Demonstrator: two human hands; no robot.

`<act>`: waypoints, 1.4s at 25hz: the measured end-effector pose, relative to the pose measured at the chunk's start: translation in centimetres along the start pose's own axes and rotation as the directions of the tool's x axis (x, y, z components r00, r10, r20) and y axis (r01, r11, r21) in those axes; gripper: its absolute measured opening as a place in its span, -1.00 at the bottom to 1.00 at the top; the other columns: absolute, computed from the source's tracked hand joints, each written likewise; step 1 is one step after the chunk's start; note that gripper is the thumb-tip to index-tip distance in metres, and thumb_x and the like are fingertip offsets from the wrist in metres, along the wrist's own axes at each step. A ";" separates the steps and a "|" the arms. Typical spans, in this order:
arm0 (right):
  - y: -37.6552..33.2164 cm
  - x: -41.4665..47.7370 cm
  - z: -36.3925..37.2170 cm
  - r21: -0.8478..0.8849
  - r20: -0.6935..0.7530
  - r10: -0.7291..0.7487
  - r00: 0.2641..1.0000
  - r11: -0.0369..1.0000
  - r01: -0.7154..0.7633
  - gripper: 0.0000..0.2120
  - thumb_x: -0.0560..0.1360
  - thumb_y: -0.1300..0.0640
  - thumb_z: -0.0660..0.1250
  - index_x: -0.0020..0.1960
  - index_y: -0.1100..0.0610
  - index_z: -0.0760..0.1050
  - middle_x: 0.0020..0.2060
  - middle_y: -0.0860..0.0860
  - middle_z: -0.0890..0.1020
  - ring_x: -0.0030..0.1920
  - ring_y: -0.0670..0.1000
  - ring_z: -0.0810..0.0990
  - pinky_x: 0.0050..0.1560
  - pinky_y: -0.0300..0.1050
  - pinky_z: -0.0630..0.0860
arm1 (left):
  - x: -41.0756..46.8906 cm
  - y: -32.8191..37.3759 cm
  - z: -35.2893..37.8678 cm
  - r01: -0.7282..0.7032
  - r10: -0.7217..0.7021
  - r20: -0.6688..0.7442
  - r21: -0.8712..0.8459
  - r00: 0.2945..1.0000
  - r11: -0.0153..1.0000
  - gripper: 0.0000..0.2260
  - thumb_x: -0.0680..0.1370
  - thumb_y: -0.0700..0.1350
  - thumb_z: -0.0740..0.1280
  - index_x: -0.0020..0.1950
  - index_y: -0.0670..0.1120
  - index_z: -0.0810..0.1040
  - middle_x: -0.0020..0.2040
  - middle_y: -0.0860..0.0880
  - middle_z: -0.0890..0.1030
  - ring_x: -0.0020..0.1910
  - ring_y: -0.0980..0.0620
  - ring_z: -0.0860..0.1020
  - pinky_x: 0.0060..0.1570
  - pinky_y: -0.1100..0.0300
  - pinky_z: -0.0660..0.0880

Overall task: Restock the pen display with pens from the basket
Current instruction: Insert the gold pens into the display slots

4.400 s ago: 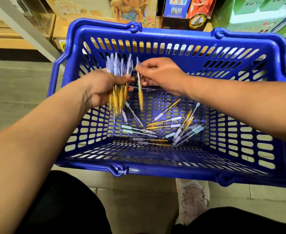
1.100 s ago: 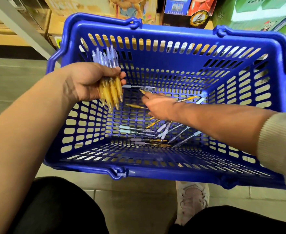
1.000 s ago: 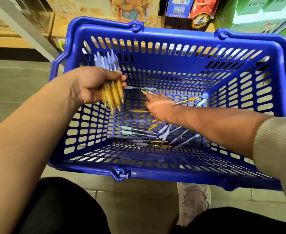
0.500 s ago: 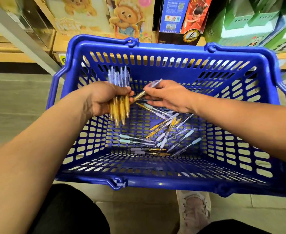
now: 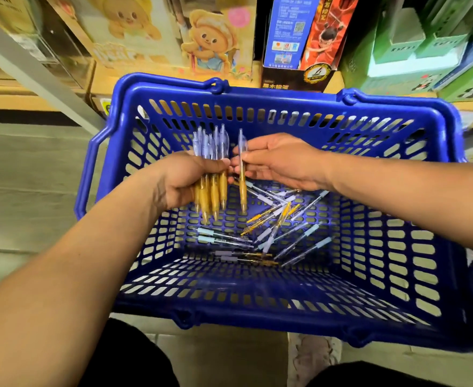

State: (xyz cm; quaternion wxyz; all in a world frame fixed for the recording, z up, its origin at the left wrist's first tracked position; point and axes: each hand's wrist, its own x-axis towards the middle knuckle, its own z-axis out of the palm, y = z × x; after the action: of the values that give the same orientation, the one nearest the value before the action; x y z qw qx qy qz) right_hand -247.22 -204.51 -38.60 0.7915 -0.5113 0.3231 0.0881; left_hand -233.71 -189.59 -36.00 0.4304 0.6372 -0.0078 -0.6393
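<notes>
Near edge: dark trousers and a pale shoe (image 5: 313,358) on the tiled floor (image 5: 229,353), just under the basket (image 5: 257,303) rim.

Basket is blue, slotted plastic. Loose pens (image 5: 271,233) lie scattered on its bottom, right of centre: clear barrels, some grips yellow, others pale blue or lilac. No print readable on them.

Above the loose pens, both hands are inside the basket, close together, thumbs nearly touching. Left hand (image 5: 185,180) is clenched round a bundle (image 5: 211,174) of yellow-grip pens, upright, tips down, clear caps up. Right hand (image 5: 282,163) pinches 1 pen (image 5: 242,174) between thumb and fingers, upright, tip down, just beside the bundle, not clearly touching it.

Far: shelf (image 5: 285,79) behind the basket carries boxes. Cartoon bear boxes (image 5: 210,43) on the left, text unreadable. Blue/red box (image 5: 299,37) at centre has Chinese print and a QR code, too blurred to read. Green boxes (image 5: 425,46) on the right. Pen display not visible.
</notes>
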 end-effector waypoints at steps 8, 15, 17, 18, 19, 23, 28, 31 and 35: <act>-7.9 -10.1 5.7 0.035 -0.214 0.079 0.974 0.997 -0.074 -0.66 0.59 0.18 0.38 0.33 0.25 0.50 0.04 0.15 0.70 -0.07 0.04 0.68 -0.14 -0.23 0.63 | -11.0 0.9 4.4 -0.175 0.154 -0.129 -0.172 0.980 0.969 -0.66 0.46 -0.15 0.47 0.22 -0.19 0.62 -0.05 -0.09 0.75 -0.10 -0.01 0.72 -0.15 0.09 0.67; -21.2 -27.3 14.9 0.146 -0.258 0.176 0.950 0.979 -0.142 -0.62 0.58 0.24 0.39 0.36 0.33 0.45 0.09 0.24 0.68 -0.07 0.08 0.71 -0.03 -0.17 0.67 | -31.7 7.8 8.4 -0.191 0.160 -0.148 -0.228 0.976 0.955 -0.77 0.57 -0.28 0.40 0.23 -0.18 0.62 -0.07 -0.04 0.75 -0.12 0.03 0.71 0.04 0.03 0.63; -25.0 -32.2 18.2 0.172 -0.282 0.168 0.944 0.977 -0.123 -0.64 0.59 0.26 0.37 0.34 0.34 0.44 0.04 0.25 0.69 -0.12 0.07 0.72 -0.06 -0.15 0.68 | -38.4 10.2 9.5 -0.186 0.156 -0.149 -0.217 0.976 0.958 -0.78 0.58 -0.29 0.38 0.22 -0.17 0.62 -0.04 -0.07 0.74 -0.10 0.00 0.70 0.03 0.02 0.63; -26.9 -35.0 20.1 0.182 -0.311 0.163 0.936 0.977 -0.110 -0.67 0.59 0.26 0.36 0.32 0.34 0.45 -0.04 0.21 0.69 -0.21 0.02 0.72 -0.09 -0.15 0.68 | -42.2 11.5 10.1 -0.181 0.154 -0.135 -0.224 0.979 0.958 -0.76 0.59 -0.30 0.37 0.25 -0.18 0.60 0.00 -0.11 0.72 -0.07 -0.03 0.69 0.01 0.02 0.64; -28.9 -37.8 21.7 0.181 -0.334 0.150 0.931 0.979 -0.092 -0.70 0.59 0.26 0.37 0.28 0.32 0.47 -0.11 0.17 0.69 -0.29 -0.02 0.71 -0.13 -0.17 0.69 | -46.0 12.9 10.8 -0.185 0.162 -0.117 -0.232 0.980 0.955 -0.74 0.59 -0.30 0.36 0.29 -0.20 0.59 0.03 -0.13 0.70 -0.06 -0.04 0.68 -0.02 0.04 0.66; -35.7 -49.0 28.4 0.164 -0.354 0.084 0.931 0.986 -0.026 -0.91 0.56 0.24 0.41 0.06 0.22 0.58 -0.27 0.04 0.73 -0.30 -0.06 0.72 -0.21 -0.23 0.67 | -60.7 16.8 13.0 -0.204 0.184 -0.116 -0.198 0.976 0.959 -0.75 0.59 -0.26 0.39 0.28 -0.15 0.59 -0.04 -0.05 0.71 -0.14 0.06 0.69 -0.13 0.15 0.63; -39.7 -60.0 34.2 0.104 -0.364 0.001 0.931 0.994 0.039 -0.95 0.55 0.20 0.43 0.00 0.16 0.63 -0.25 0.01 0.74 -0.22 -0.05 0.72 -0.17 -0.23 0.64 | -74.6 18.3 15.8 -0.266 0.254 -0.098 -0.136 0.962 0.955 -0.81 0.60 -0.23 0.39 0.21 -0.12 0.61 -0.06 -0.04 0.73 -0.09 0.04 0.69 0.00 0.10 0.60; -41.0 -64.0 35.4 0.133 -0.373 -0.074 0.925 0.982 0.132 -0.91 0.56 0.18 0.43 0.03 0.18 0.65 -0.11 0.12 0.73 -0.10 0.04 0.71 -0.08 -0.15 0.64 | -79.0 19.1 17.5 -0.363 0.354 -0.100 -0.088 0.930 0.928 -0.79 0.61 -0.23 0.37 0.25 -0.15 0.62 0.01 -0.09 0.72 -0.05 0.02 0.68 0.03 0.11 0.60; -42.6 -67.3 34.2 0.137 -0.378 -0.151 0.913 0.967 0.217 -0.91 0.55 0.18 0.45 0.03 0.15 0.66 -0.08 0.13 0.75 -0.09 0.05 0.73 -0.08 -0.15 0.64 | -81.2 20.3 19.8 -0.400 0.394 -0.092 -0.049 0.914 0.915 -0.81 0.61 -0.21 0.38 0.22 -0.13 0.63 0.02 -0.07 0.74 -0.06 0.06 0.69 -0.09 0.21 0.61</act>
State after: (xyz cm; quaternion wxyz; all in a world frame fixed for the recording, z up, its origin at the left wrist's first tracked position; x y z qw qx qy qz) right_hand -264.99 -181.67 43.16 0.7645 -0.4751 0.4210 -0.1124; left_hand -253.84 -167.60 44.67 0.5721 0.6328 -0.0984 -0.5125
